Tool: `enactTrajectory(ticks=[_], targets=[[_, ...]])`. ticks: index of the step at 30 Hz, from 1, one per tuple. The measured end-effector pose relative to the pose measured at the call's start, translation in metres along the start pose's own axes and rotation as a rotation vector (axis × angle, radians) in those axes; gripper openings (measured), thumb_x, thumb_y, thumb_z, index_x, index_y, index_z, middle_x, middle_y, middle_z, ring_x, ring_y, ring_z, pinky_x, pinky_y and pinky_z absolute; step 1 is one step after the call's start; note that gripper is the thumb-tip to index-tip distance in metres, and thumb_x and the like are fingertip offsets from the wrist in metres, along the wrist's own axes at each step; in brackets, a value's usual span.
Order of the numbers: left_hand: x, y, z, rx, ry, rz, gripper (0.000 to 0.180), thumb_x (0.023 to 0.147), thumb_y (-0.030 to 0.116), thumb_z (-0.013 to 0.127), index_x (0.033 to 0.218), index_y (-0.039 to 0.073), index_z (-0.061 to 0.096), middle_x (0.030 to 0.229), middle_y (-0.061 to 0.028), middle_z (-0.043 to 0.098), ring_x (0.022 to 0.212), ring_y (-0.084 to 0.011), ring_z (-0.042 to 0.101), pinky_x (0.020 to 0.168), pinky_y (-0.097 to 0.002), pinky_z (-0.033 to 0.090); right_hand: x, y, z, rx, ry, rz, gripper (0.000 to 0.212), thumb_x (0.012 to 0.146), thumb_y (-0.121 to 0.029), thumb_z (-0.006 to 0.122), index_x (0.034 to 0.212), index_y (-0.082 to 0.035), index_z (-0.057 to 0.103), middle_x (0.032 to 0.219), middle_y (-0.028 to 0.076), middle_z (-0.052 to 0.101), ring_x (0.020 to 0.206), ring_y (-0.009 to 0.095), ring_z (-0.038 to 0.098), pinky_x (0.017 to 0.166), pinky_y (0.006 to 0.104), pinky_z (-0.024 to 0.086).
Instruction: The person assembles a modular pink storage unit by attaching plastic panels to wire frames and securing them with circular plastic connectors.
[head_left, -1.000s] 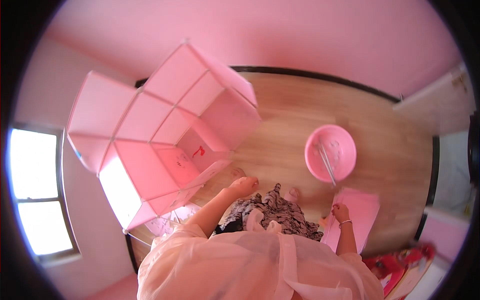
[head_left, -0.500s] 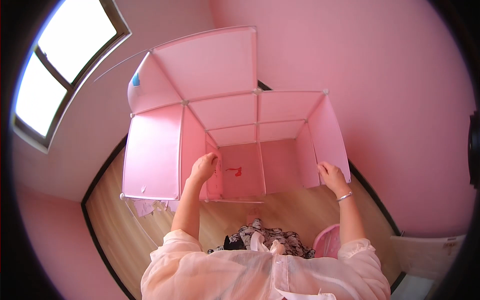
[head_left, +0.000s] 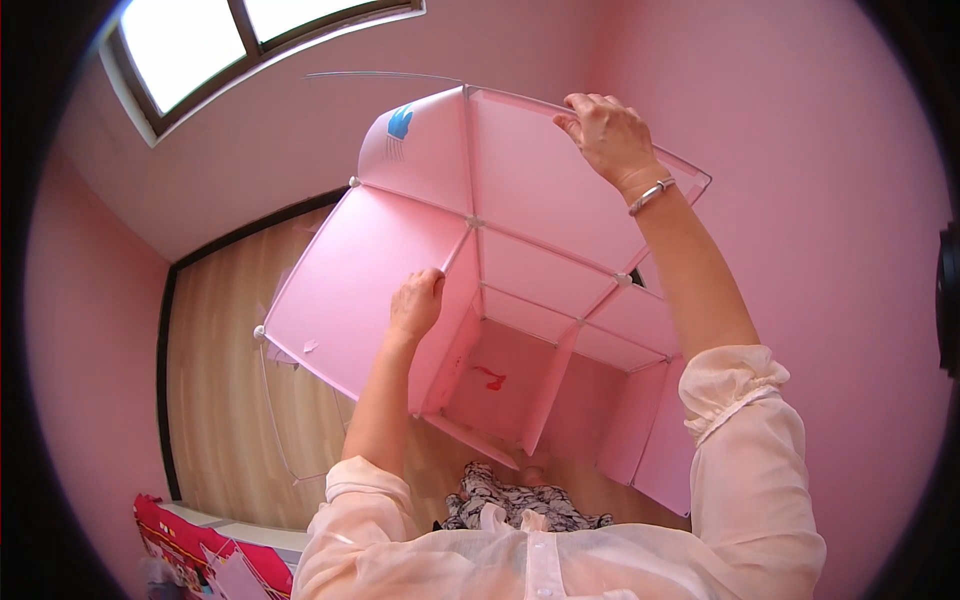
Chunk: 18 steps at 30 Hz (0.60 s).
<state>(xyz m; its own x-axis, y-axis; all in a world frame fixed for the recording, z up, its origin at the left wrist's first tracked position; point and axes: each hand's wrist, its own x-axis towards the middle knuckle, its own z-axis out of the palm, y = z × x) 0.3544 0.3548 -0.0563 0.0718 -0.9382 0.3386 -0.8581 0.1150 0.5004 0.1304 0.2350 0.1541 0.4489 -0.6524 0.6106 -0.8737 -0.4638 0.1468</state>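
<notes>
A partly assembled storage rack [head_left: 420,260] of pink plastic panels, thin rods and white connectors stands before me, slanted in view. My left hand [head_left: 415,303] is closed round the front edge of an upright panel, below a connector [head_left: 474,223]. Higher up, my right hand [head_left: 612,140] has its fingers curled over the top rod of the tall back panel [head_left: 545,165]. A curved panel with a blue picture [head_left: 400,122] sits at the rack's upper left. One loose-ended rod [head_left: 385,74] sticks out leftward from the top corner. Inside a lower compartment shows a red mark [head_left: 490,378].
Pink walls [head_left: 800,250] close in on the right and behind the rack, with a window [head_left: 190,55] at upper left. A thin rod frame [head_left: 270,420] hangs over the wooden floor [head_left: 215,350]. At lower left lies a red-pink printed item [head_left: 200,540].
My right hand has left the right-side panel and moved up to the back panel's top edge. My left hand has shifted to a front panel edge. The rack appears turned as the view swung.
</notes>
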Motion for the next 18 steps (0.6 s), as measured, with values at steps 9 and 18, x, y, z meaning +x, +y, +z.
enactTrajectory(ticks=[9, 18], targets=[[0.165, 0.041, -0.085, 0.09, 0.602, 0.41, 0.013, 0.081, 0.005, 0.044, 0.089, 0.002, 0.053, 0.092, -0.0134, 0.055, 0.086, -0.0289, 0.053, 0.072, -0.0356, 0.043, 0.058, -0.017, 0.041, 0.029, -0.263, -0.114, 0.031, 0.084, -0.036, 0.04, 0.08, -0.007, 0.051, 0.069, 0.01, 0.06, 0.067, 0.025, 0.058, 0.057, 0.0368, 0.046], [0.258, 0.029, -0.069, 0.167, 0.496, 0.529, 0.021, 0.082, 0.028, 0.044, 0.077, 0.011, 0.055, 0.077, -0.0012, 0.055, 0.074, -0.0201, 0.048, 0.078, -0.0328, 0.032, 0.051, -0.018, 0.047, -0.054, -0.17, -0.237, 0.034, 0.086, -0.035, 0.038, 0.072, -0.006, 0.049, 0.051, 0.008, 0.055, 0.049, 0.021, 0.057, 0.045, 0.031, 0.045]])
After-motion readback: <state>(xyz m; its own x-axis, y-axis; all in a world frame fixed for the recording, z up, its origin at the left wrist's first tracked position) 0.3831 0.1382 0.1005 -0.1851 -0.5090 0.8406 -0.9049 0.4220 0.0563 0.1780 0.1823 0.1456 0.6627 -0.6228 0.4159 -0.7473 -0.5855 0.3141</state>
